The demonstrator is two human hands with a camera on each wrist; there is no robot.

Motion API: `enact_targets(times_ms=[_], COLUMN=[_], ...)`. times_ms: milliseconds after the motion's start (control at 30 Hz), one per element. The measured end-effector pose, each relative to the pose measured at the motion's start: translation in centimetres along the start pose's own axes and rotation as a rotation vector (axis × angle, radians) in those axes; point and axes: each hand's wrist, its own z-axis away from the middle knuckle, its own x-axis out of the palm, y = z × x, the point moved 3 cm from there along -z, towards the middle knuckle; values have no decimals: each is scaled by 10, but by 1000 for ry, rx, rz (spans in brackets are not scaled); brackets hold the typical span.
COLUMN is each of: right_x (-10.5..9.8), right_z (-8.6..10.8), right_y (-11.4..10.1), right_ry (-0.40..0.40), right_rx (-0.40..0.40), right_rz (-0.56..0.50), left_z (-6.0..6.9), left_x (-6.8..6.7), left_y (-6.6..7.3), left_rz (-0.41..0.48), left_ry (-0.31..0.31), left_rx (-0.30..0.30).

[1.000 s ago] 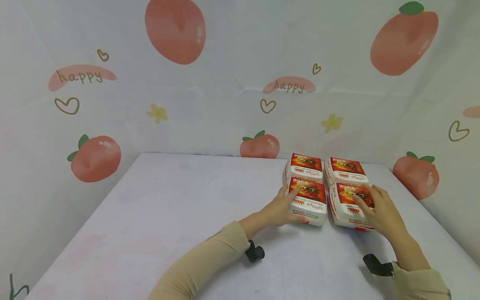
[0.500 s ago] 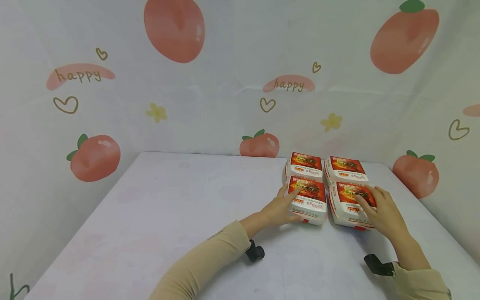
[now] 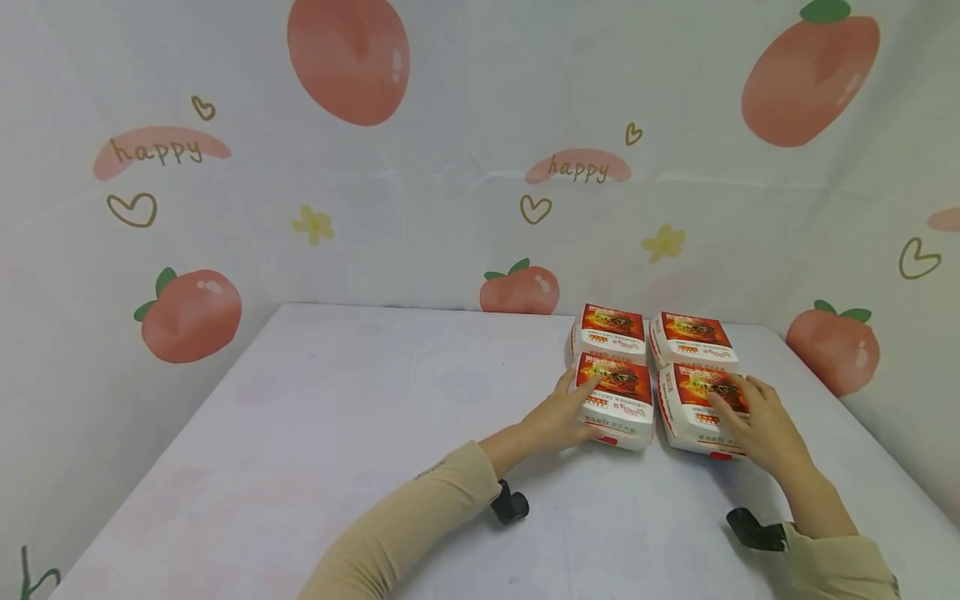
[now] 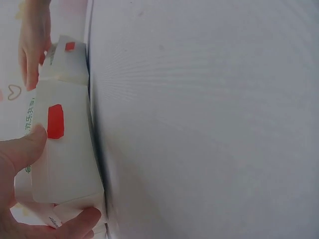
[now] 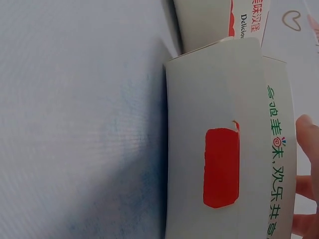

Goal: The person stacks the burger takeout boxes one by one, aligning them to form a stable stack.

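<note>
Several white and red burger boxes stand in a two-row block at the table's back right. In the head view, my left hand (image 3: 557, 419) touches the front left burger box (image 3: 621, 407). Its thumb lies at the front face and other fingers at the left side and top; in the left wrist view the thumb (image 4: 31, 147) is near the red tab. My right hand (image 3: 772, 429) rests at the right of the front right burger box (image 3: 693, 410), thumb over its lid, fingers partly hidden behind. The back left burger box (image 3: 617, 323) and back right burger box (image 3: 693, 333) stand behind.
A white table (image 3: 390, 400) extends to the left and front of the boxes. Behind it hangs a white cloth (image 3: 435, 167) printed with peaches and hearts. Black wrist cameras jut from the left sleeve (image 3: 420, 508) and the right sleeve (image 3: 840, 567).
The hands and boxes stay nearly in place. My right thumb shifts very slightly over the front right burger box; the head view tilts a little.
</note>
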Motion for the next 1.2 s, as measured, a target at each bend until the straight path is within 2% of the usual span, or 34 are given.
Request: enact_targets(times_ms=[300,567,800,1200], right_x=[5,5,4,7], right_z=[-2,-1,-2,-3], right_y=[0,-2,-2,1], right_ry=[-47,-65,-76,-74], right_rx=[7,14,26,44], right_rz=[13,16,16,18], left_z=[3,14,23,47], left_x=[-1,-14,-24,-43], left_y=[-2,-3,-12,-36], left_rz=[12,31,29,82], left_ry=[8,27,53,125], left_rx=[7,21,22,-43])
